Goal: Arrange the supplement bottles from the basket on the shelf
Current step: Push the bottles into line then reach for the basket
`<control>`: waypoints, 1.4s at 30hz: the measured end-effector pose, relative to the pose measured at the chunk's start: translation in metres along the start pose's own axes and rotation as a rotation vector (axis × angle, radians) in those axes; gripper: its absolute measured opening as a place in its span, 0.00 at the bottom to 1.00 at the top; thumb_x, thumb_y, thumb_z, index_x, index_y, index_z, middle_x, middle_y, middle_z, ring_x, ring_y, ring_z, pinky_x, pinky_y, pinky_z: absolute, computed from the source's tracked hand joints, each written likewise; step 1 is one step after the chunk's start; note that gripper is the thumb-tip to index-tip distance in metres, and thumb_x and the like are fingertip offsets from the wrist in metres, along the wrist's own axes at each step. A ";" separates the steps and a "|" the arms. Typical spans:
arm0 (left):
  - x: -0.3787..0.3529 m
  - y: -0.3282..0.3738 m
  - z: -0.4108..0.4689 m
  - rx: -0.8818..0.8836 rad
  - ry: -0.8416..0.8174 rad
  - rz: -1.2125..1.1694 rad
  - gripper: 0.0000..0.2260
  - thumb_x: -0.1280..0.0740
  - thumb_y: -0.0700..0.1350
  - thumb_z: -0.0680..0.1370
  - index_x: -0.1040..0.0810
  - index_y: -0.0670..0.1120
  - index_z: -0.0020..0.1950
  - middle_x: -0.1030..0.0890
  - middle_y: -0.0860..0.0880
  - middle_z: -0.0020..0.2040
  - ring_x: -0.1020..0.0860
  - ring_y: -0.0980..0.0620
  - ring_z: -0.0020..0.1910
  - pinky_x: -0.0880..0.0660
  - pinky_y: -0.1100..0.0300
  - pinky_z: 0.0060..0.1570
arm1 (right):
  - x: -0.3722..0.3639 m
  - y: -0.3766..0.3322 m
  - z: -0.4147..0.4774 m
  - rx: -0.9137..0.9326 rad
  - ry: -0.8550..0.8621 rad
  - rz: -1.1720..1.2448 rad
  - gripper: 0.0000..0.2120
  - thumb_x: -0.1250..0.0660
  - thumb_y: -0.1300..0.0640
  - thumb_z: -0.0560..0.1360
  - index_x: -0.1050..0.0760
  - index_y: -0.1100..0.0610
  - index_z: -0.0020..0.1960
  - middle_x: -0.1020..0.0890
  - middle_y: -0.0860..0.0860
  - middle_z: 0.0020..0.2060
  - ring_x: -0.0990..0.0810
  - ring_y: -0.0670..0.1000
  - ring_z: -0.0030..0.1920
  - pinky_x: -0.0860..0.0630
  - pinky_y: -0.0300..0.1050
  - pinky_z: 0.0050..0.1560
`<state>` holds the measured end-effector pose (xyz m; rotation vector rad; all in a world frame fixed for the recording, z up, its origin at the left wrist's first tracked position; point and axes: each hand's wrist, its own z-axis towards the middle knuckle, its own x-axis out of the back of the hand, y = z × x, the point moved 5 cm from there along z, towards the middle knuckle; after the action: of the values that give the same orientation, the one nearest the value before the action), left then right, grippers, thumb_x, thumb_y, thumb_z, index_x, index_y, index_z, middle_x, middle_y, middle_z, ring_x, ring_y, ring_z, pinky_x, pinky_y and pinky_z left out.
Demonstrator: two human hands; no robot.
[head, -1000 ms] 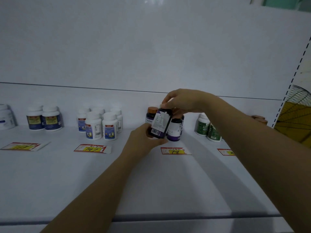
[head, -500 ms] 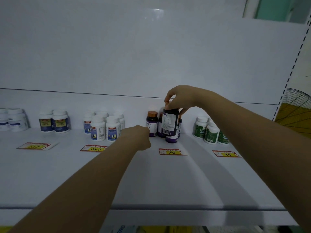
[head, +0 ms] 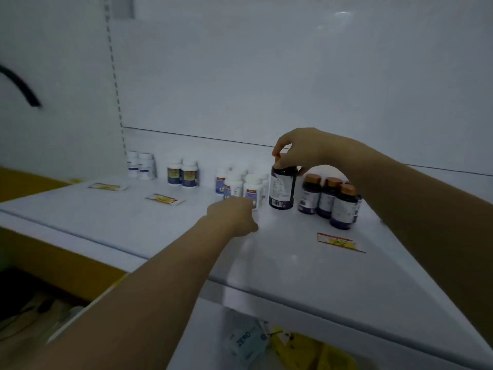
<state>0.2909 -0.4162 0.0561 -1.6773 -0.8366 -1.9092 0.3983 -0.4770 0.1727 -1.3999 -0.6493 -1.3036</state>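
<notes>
Right hand (head: 301,150): on top of the dark bottle (head: 283,188), fingers and thumb curled round its cap from above.
Right arm: bare, comes in from the right side toward the bottle.
Left hand (head: 234,216): near the bottle, at its lower left, not touching; fingers curled in, nothing seen inside.
Left arm: bare, stretched from bottom left toward the bottle.

Dark bottles (head: 282,186), orange caps: four, 3 o'clock end of row. White bottles (head: 252,188): two pairs at 9 o'clock end, cluster of at least four between. Price tags (head: 164,199): three. Hands: two, left hand (head: 234,214), right hand (head: 301,150).
</notes>
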 end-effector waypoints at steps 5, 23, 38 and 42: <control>0.020 -0.093 -0.037 0.182 0.042 -0.005 0.19 0.35 0.54 0.77 0.29 0.45 0.63 0.25 0.45 0.61 0.26 0.45 0.58 0.31 0.55 0.48 | -0.044 -0.096 0.028 0.178 -0.078 0.056 0.14 0.32 0.58 0.75 0.24 0.57 0.60 0.23 0.53 0.52 0.22 0.53 0.49 0.20 0.42 0.38; 0.053 -0.489 -0.254 0.864 0.088 0.000 0.12 0.35 0.53 0.76 0.30 0.46 0.50 0.30 0.50 0.41 0.29 0.48 0.45 0.32 0.56 0.42 | -0.246 -0.528 0.054 0.760 -0.368 0.187 0.14 0.33 0.59 0.76 0.24 0.58 0.61 0.24 0.54 0.52 0.21 0.56 0.52 0.18 0.48 0.45; 0.025 -0.766 -0.184 0.980 0.044 -0.051 0.18 0.36 0.52 0.77 0.30 0.44 0.61 0.25 0.45 0.58 0.25 0.44 0.55 0.30 0.55 0.45 | -0.420 -0.733 0.237 0.803 -0.533 0.068 0.13 0.30 0.59 0.73 0.23 0.62 0.56 0.19 0.59 0.51 0.17 0.59 0.48 0.18 0.53 0.46; -0.001 -0.842 -0.140 0.931 -0.019 -0.116 0.14 0.36 0.53 0.77 0.28 0.45 0.55 0.25 0.47 0.51 0.27 0.47 0.47 0.30 0.56 0.43 | -0.476 -0.764 0.301 0.729 -0.558 0.001 0.13 0.29 0.60 0.73 0.23 0.62 0.56 0.19 0.59 0.52 0.17 0.59 0.49 0.18 0.53 0.47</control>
<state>-0.3903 0.0811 -0.0732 -1.0684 -1.5388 -1.2184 -0.3056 0.1436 0.0281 -1.1226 -1.3371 -0.5450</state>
